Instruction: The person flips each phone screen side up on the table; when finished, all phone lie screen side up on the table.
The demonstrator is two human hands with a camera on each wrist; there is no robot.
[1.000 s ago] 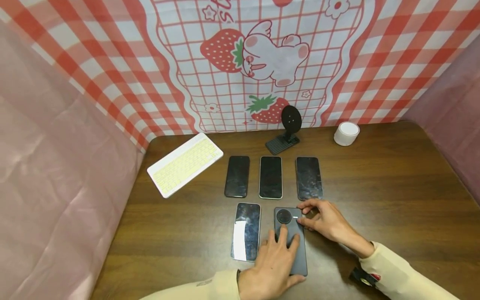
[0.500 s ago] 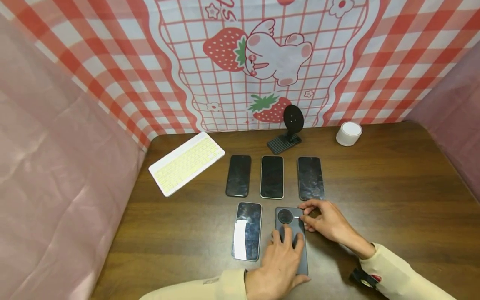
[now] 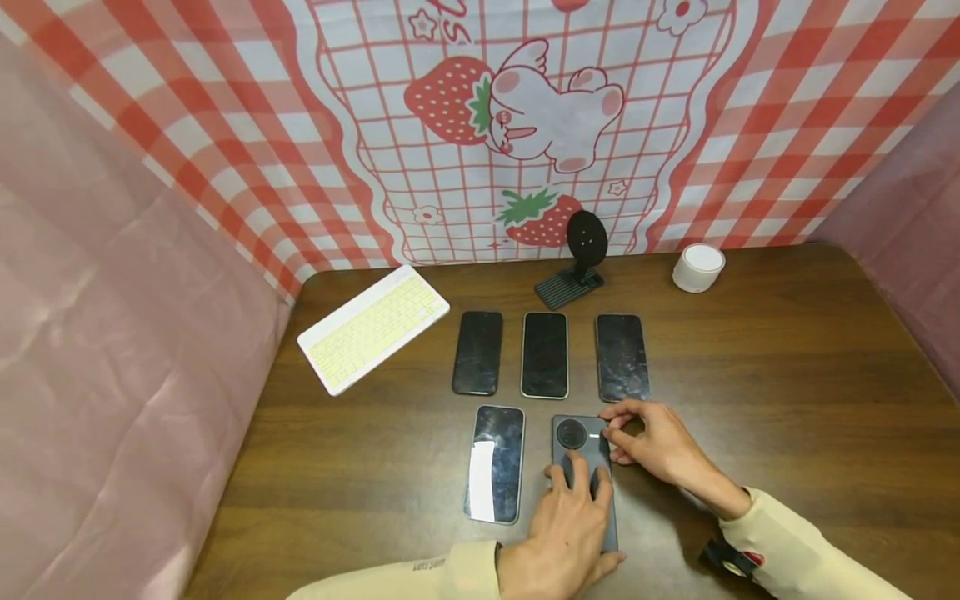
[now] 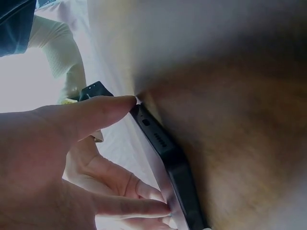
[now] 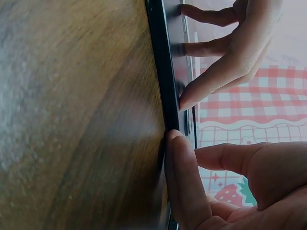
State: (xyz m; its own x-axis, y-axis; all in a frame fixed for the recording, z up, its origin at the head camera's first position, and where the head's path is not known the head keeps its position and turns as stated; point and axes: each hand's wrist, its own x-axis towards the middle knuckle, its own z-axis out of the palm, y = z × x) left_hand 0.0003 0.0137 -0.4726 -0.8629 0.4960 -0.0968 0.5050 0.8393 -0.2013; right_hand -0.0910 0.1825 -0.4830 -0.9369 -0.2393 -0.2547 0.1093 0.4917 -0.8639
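Observation:
A dark grey smartphone lies face down, its large round camera ring toward the far end. My left hand rests over its back with fingers spread and fingertips on the surface. In the left wrist view the thumb is at the phone's bottom edge, beside the port. My right hand pinches the far right corner between thumb and bent fingers. In the right wrist view those fingertips press along the phone's side. The left palm covers much of the phone's near half.
Left of the grey phone lies another phone with a bright reflection. Behind are a row of three phones: left, middle and right. Farther back stand a black folding stand, a white cylinder and a white keyboard.
My left hand has slid slightly right across the phone's back. The right thumb has shifted from the phone's back out to its edge. The phone lies nearly where it was.

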